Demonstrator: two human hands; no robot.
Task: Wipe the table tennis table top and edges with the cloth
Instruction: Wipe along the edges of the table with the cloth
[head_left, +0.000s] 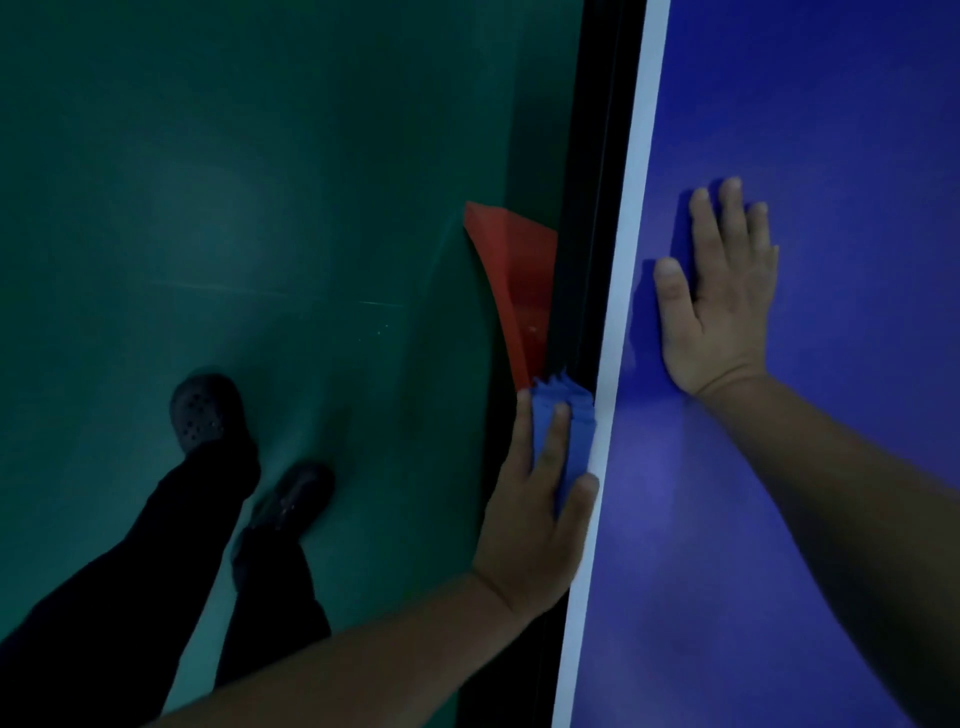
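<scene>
Cloth (563, 431) gripped by left hand (535, 519) at table edge (602, 441) | right hand (722, 306) flat, released

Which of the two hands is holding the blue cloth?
The left hand, pressing the cloth against the table's edge; the right hand lies flat and empty.
</scene>
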